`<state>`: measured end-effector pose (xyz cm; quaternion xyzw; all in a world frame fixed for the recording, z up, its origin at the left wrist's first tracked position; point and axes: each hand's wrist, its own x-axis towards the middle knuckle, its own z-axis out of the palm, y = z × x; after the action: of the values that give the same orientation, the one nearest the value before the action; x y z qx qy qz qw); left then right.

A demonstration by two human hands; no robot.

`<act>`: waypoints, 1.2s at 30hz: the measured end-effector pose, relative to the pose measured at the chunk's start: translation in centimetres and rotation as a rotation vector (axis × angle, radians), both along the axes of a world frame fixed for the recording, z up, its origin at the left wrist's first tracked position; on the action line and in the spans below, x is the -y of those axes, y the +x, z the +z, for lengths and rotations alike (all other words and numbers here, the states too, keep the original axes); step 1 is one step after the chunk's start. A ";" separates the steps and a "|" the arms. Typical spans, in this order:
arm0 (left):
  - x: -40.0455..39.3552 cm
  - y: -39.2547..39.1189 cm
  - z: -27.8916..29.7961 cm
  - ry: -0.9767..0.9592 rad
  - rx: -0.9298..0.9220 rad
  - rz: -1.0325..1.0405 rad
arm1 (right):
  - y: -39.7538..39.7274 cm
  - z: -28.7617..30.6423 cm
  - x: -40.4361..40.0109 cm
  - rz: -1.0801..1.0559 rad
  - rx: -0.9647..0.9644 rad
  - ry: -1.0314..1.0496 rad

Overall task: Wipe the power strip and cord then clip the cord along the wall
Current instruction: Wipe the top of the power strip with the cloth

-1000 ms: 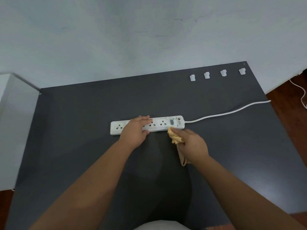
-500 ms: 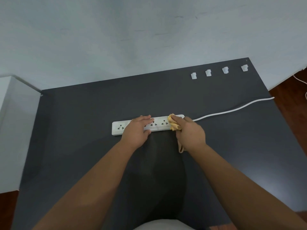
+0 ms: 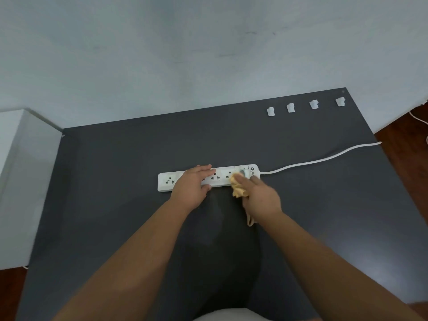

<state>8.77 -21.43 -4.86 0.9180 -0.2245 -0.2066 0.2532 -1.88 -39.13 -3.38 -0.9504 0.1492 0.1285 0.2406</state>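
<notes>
On dark table (image 3: pixel 115 205), head view: white power strip (image 3: pixel 166 181) lying flat mid-table, both hands on it.
L hand (image 3: pixel 192 184) flat and spread, palm down over strip's middle. R hand (image 3: pixel 259 198) closed around yellow cloth (image 3: pixel 237 187), pressed to strip's front edge nr switch end. Cord (image 3: pixel 324 159) runs from strip's R end to table edge. 4 white clips (image 3: pixel 270 111) in a row nr wall (image 3: pixel 208 54), well apart from cord.
</notes>
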 end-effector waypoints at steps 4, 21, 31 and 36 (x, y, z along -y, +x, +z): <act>0.1 0.1 0.4 0.008 -0.003 -0.005 | -0.8 0.8 0.0 0.078 0.057 0.051; 9.8 -2.1 0.4 0.008 0.092 -0.152 | 1.6 0.6 6.7 -0.224 -0.019 0.012; 9.7 -2.2 0.4 -0.016 0.063 -0.109 | 0.8 0.5 12.5 -0.281 -0.117 -0.087; 9.5 -2.0 0.2 0.007 0.095 -0.125 | 2.8 -0.6 6.9 -0.154 -0.032 -0.041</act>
<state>6.76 -30.89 -4.70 0.9119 -0.2926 -0.1789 0.2254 0.88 -46.03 -3.95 -0.9387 0.2284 0.1218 0.2277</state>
